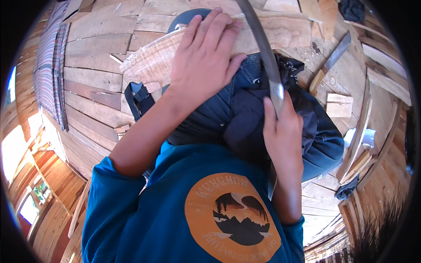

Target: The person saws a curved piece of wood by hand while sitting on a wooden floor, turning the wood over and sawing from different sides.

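Observation:
My left hand [201, 61] lies on a rough, pale wooden board [149, 61], fingers stretched toward its far edge and thumb apart. The board spans crosswise over my legs, with its narrow splintered end to the left. In my right hand [285, 131] is a machete [264, 48], fingers wrapped round its handle. Its long, slightly curved dark blade points away from me and passes across the board, right of my left hand. From here I cannot tell whether blade and wood touch. The blade's tip runs out of view at the top; most of the handle is hidden.
A second machete with a wooden handle [319, 79] lies on the plank floor [94, 63] to the right. Close to it is a small wood block [339, 105]. Striped cloth [50, 74] hangs at the left, and a dark strap with a buckle [139, 96] lies beside my leg.

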### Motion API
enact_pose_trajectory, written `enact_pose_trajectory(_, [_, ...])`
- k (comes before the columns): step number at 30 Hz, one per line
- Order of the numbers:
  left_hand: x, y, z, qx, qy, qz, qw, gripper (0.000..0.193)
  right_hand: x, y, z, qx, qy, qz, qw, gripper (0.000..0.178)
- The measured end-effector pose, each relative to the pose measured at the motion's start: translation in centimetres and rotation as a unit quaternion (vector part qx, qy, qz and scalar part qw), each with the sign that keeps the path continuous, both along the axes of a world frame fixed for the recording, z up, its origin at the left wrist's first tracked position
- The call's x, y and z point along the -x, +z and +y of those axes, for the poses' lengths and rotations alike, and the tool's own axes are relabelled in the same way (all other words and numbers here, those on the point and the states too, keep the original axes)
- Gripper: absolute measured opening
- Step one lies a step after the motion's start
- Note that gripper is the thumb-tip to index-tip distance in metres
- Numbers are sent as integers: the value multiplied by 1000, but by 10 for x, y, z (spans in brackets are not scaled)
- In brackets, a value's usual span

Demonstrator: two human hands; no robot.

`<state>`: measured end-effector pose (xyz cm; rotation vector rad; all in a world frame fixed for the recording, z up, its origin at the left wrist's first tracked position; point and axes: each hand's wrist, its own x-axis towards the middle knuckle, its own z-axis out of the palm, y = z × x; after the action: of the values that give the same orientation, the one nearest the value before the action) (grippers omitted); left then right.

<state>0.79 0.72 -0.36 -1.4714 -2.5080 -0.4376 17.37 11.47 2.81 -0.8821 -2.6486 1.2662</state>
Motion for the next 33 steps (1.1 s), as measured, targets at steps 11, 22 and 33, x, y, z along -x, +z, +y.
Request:
enact_pose_trajectory(11, [2,2,1,-3,24,-19,1000,55,27,-9,9,-38,28,9,999,16])
enact_pose_trajectory(22, [6,2,2,-19,15,-6,1000,54,23,-2,9,1,15,10,1000,14])
enact_pose_trajectory(33, [0,3,-2,3,21,-11,1000,55,25,-3,6,-27,25,7,999,13])
